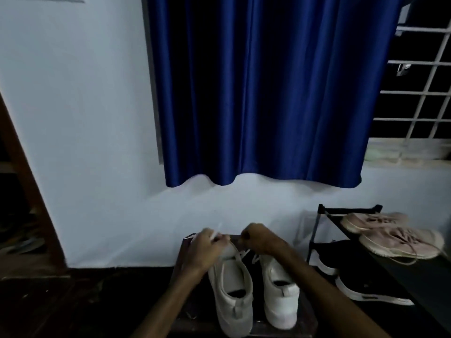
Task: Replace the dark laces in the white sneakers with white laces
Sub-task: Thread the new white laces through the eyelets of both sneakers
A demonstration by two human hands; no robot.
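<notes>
At far left a brown wooden frame (pixel 22 181) stands against the pale wall (pixel 85 118). A blue curtain (pixel 263 93) hangs at centre above the work area. Below it, a low dark stand (pixel 181 259) carries the two white sneakers, heels toward the camera. The left sneaker (pixel 231 296) and the right sneaker (pixel 280 296) sit side by side, just apart. The left hand (pixel 207 247) is over the front of the left sneaker, fingers curled, pinching a white lace (pixel 216 234) whose end sticks up past the knuckles. The right hand (pixel 258 240) is near it but apart, fingers curled down over the front of the sneakers. White strands run beneath it, and whether it grips them cannot be told. At right, a black shoe rack (pixel 322 211) holds pink sneakers (pixel 390 235) on top and black sneakers (pixel 361 284) below. Above is a white window grille (pixel 424 93).
</notes>
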